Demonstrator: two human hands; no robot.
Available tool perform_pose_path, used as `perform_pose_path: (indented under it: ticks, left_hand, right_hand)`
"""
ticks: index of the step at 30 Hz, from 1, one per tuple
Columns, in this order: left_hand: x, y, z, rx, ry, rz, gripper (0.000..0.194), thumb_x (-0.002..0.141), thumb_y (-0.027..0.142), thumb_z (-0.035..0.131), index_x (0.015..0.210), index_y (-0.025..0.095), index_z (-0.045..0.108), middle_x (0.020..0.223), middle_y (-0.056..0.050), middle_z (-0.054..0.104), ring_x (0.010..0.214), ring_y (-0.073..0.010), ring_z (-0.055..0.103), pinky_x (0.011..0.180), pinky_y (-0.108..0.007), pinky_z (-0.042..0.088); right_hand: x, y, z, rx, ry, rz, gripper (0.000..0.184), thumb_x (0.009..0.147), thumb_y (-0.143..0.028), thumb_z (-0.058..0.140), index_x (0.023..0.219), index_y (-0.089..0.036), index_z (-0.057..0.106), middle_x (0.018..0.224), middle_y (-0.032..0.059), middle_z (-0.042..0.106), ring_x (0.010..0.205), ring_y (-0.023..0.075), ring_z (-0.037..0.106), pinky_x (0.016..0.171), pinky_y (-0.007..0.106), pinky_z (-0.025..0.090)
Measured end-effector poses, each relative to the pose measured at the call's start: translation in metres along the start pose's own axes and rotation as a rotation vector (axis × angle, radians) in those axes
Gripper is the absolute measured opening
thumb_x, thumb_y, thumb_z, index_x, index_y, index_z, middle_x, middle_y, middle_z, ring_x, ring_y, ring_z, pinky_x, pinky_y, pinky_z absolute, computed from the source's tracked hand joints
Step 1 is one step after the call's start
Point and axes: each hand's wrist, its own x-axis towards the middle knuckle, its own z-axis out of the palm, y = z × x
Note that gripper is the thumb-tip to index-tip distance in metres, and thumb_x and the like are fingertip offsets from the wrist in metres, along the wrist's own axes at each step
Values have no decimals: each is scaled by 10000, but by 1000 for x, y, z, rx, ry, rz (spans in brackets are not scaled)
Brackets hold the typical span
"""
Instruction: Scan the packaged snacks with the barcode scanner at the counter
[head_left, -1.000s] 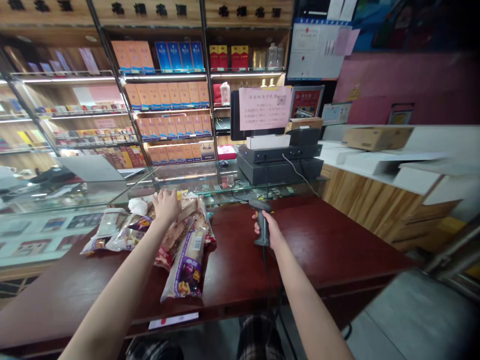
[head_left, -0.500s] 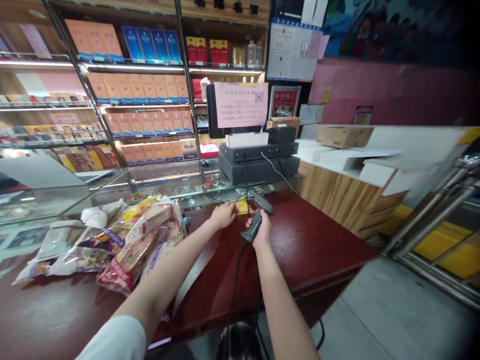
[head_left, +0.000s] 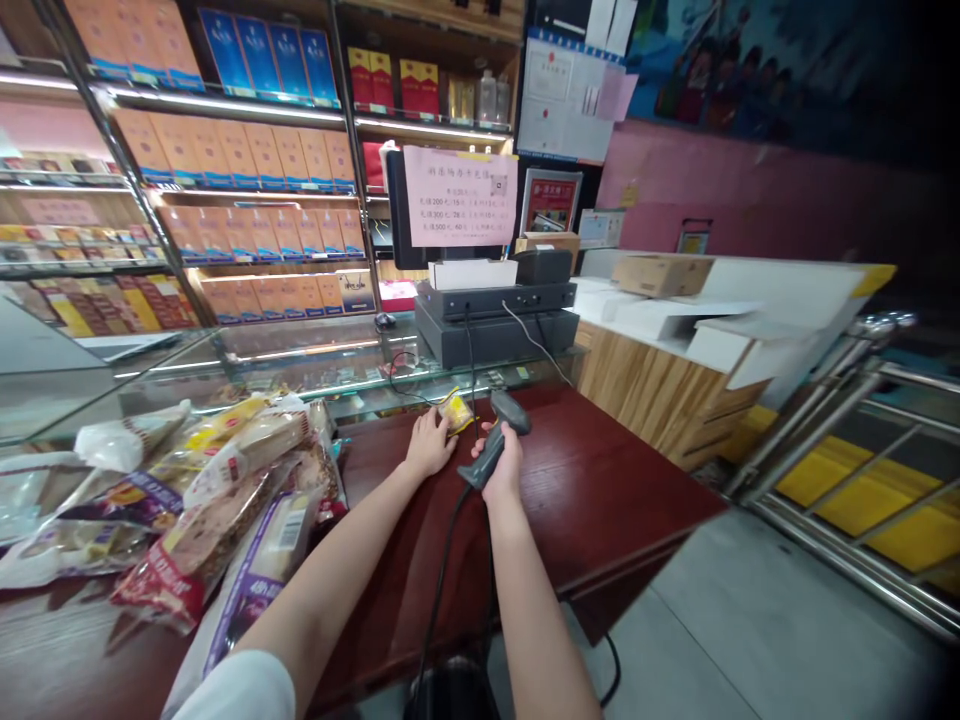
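Observation:
My right hand [head_left: 504, 462] is wrapped round the handle of a grey barcode scanner [head_left: 495, 434], whose head points away over the dark red counter [head_left: 600, 480]. My left hand [head_left: 429, 442] lies on the counter just left of it, fingertips on a small yellow packet [head_left: 456, 411] at the foot of the glass case. A black cable [head_left: 439, 590] runs from the scanner down toward me. A heap of wrapped snack bags [head_left: 217, 490] sits on the counter to my left.
A black cash register [head_left: 491, 320] with a pink notice [head_left: 460, 197] stands on the glass display case [head_left: 300, 365]. Shelves of boxed goods [head_left: 247, 160] fill the back wall. A white and wood counter [head_left: 690, 350] with a cardboard box [head_left: 660, 274] is at right, metal rails [head_left: 840, 420] beyond.
My left hand left the snack heap, crossed right and settled on the yellow packet. The scanner tilted forward in my right hand. My view swung right.

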Motion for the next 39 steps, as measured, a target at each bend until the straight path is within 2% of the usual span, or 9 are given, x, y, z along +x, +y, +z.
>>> perform_pose_path:
  ticks: [4, 9, 14, 16, 19, 22, 29, 34, 39]
  left_hand:
    - [-2, 1, -4, -59, 42, 50, 423, 918, 377, 504, 1266, 136, 520, 1459, -195, 459, 1341, -305, 434, 1138, -443, 281]
    - [-4, 2, -13, -71, -65, 23, 357, 933, 331, 482, 1242, 154, 504, 1308, -192, 586, 1197, -287, 576, 983, -393, 451]
    - [-6, -5, -32, -69, -164, 110, 483, 908, 216, 484, 1389, 202, 446, 1421, -188, 505, 1208, -300, 583, 961, -405, 472]
    - [-4, -13, -43, -257, -165, 82, 495, 881, 190, 515, 1373, 232, 499, 1359, -166, 566, 1192, -303, 596, 990, -418, 455]
    - [-2, -31, -62, -809, 24, -175, 375, 829, 185, 570, 1197, 203, 640, 1141, -135, 688, 1112, -297, 637, 999, -423, 457]
    - [-6, -51, -85, -1047, 130, -336, 303, 877, 244, 480, 1121, 152, 635, 1013, -132, 711, 908, -252, 697, 858, -434, 548]
    - [-70, -93, -142, -1677, 182, -401, 268, 769, 227, 658, 1028, 168, 620, 952, -69, 715, 829, -171, 700, 889, -431, 567]
    - [-109, -114, -145, -1756, 260, -409, 250, 795, 229, 652, 1037, 170, 622, 1030, -42, 695, 879, -141, 679, 962, -444, 543]
    - [-120, -121, -131, -1754, 253, -414, 281, 806, 275, 651, 1070, 195, 600, 1101, -43, 668, 944, -149, 667, 997, -485, 517]
  right_hand:
    - [-1, 0, 0, 6, 28, 1, 299, 727, -448, 627, 872, -212, 514, 766, -15, 648, 443, 73, 505, 396, 225, 425]
    - [-1, 0, -1, -16, 23, 0, 276, 734, -442, 619, 857, -215, 522, 769, -16, 647, 445, 75, 509, 390, 224, 426]
    - [-4, 1, 1, -35, -39, 65, 289, 717, -439, 650, 838, -205, 532, 754, -13, 652, 441, 71, 502, 381, 214, 420]
    - [-6, 1, 3, -51, -81, 107, 288, 715, -434, 658, 833, -199, 540, 753, -11, 656, 435, 69, 494, 377, 215, 415]
    - [-11, 1, 6, -73, -161, 140, 280, 704, -403, 685, 847, -199, 557, 787, -9, 675, 444, 72, 502, 380, 219, 415]
    - [-18, 0, 9, -108, -286, 185, 293, 694, -405, 712, 848, -201, 570, 810, 5, 693, 453, 77, 505, 394, 222, 415]
    - [-32, 7, 15, -220, -521, 262, 302, 721, -406, 722, 905, -198, 604, 881, 22, 719, 458, 83, 511, 410, 228, 403]
    - [-38, 12, 17, -268, -605, 304, 309, 739, -410, 710, 930, -185, 619, 916, 49, 730, 441, 83, 499, 400, 230, 391]
    - [-46, 17, 18, -378, -655, 332, 297, 757, -418, 695, 924, -185, 619, 798, 37, 726, 416, 96, 490, 394, 231, 374]
